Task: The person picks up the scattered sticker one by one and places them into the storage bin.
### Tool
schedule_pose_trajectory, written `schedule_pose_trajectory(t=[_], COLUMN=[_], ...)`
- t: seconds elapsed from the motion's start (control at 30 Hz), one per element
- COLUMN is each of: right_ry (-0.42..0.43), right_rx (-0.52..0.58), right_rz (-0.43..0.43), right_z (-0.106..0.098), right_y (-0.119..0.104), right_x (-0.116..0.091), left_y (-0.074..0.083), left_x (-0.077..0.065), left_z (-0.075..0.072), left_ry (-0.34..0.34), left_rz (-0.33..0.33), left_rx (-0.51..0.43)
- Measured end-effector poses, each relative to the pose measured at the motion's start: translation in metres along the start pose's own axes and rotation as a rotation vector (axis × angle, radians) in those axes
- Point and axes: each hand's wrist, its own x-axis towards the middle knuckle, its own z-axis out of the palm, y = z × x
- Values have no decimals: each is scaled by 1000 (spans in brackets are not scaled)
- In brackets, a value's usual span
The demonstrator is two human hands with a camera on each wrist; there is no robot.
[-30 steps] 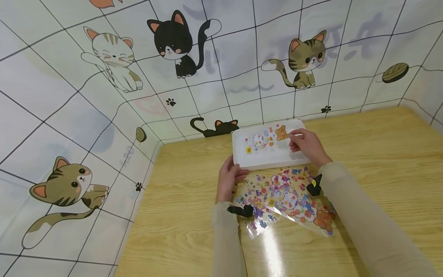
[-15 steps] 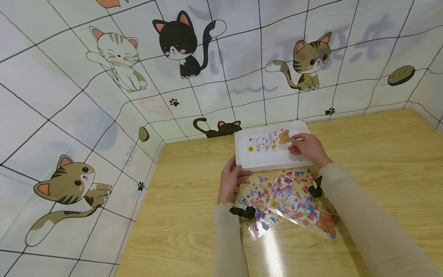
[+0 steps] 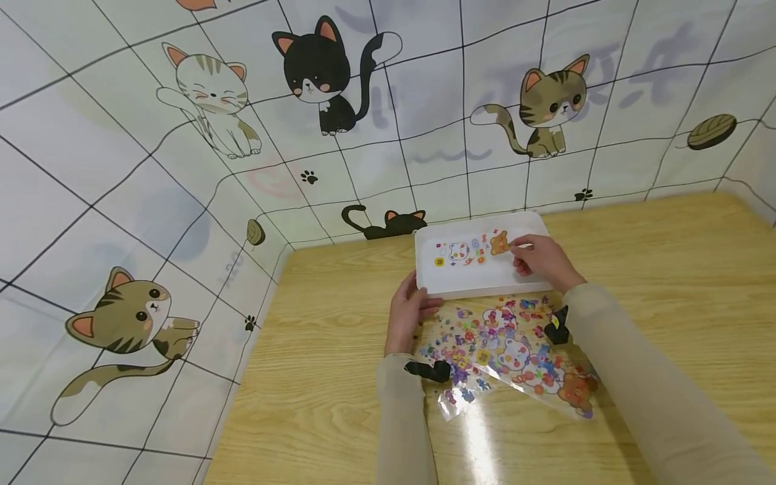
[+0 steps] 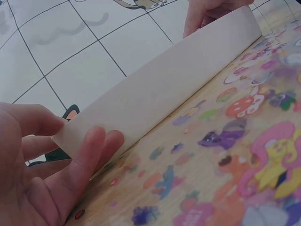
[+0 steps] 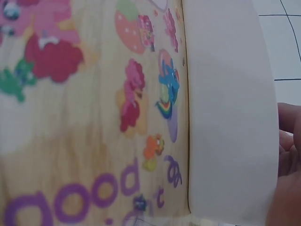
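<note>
A shallow white box sits at the back of the table, its long front wall facing me. Small stickers spread over its top: a white bear, a yellow square and a brown bear sticker. My right hand reaches over the right side and pinches the brown bear's right edge between thumb and fingertip. At the front left corner, my left hand grips the box; in the left wrist view its fingers lie on both sides of that corner. The right wrist view shows only part of the right hand.
Transparent sticker sheets with colourful characters lie overlapping on the wooden table in front of the box, under both wrists. A wall with cat drawings rises right behind the box. Black wrist mounts stick out from both sleeves.
The whole scene shifts slightly right as the head turns. The brown bear sticker tilts a little under the right fingertips. The left hand keeps its grip on the box corner.
</note>
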Motion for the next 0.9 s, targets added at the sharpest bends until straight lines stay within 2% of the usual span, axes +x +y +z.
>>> schedule_pose_trajectory(t=[0.5, 0.9], right_ry=[-2, -4], right_rx=[3, -56], right_rz=[22, 26], right_z=[3, 5], right_y=[5, 4], right_x=[5, 5], left_y=[-1, -1], left_x=[0, 1], left_z=[0, 0], left_ry=[6, 8], left_rz=[-5, -15], left_rx=[-21, -8])
